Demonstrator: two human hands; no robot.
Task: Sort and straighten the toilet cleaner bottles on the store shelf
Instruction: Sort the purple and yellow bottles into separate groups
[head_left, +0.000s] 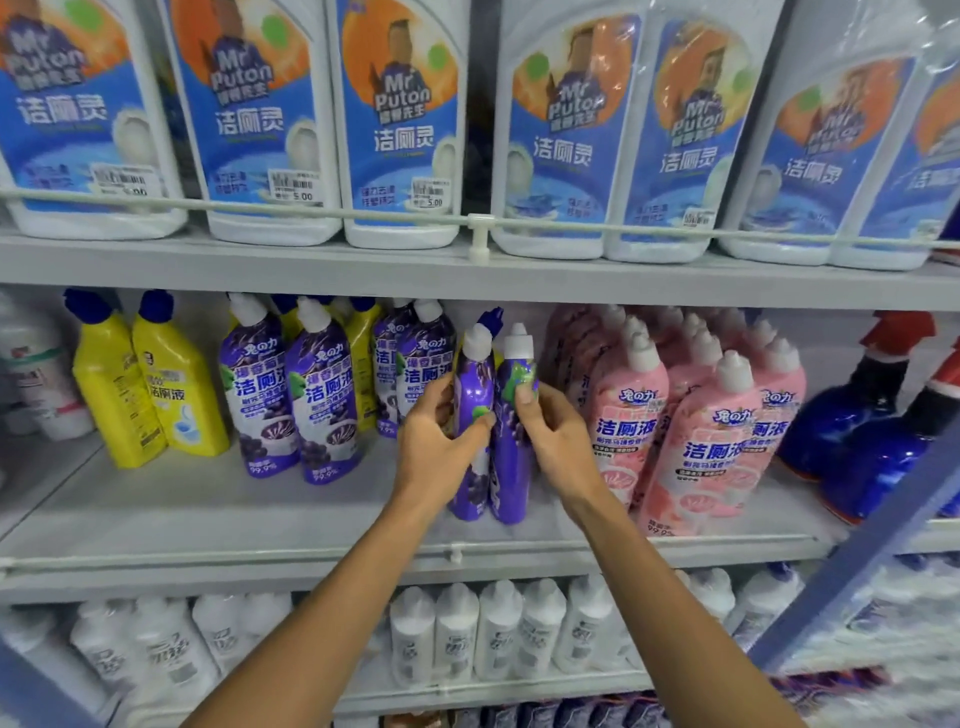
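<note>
Two purple toilet cleaner bottles with white caps stand side by side near the front of the middle shelf (260, 525), turned side-on. My left hand (439, 441) grips the left purple bottle (474, 387) around its middle. My right hand (553, 436) grips the right purple bottle (511, 467), thumb on its upper body. More purple bottles (291, 395) stand further left with labels facing out, and others behind them. Pink bottles (706, 441) stand in rows just right of my right hand. Yellow bottles (150, 384) with blue caps stand at the left.
Large white and blue cleaner jugs (400, 130) fill the top shelf behind a rail. Dark blue bottles with red caps (857, 431) stand at the far right. White bottles (467, 634) line the lower shelf. A blue shelf post (852, 551) slants at right.
</note>
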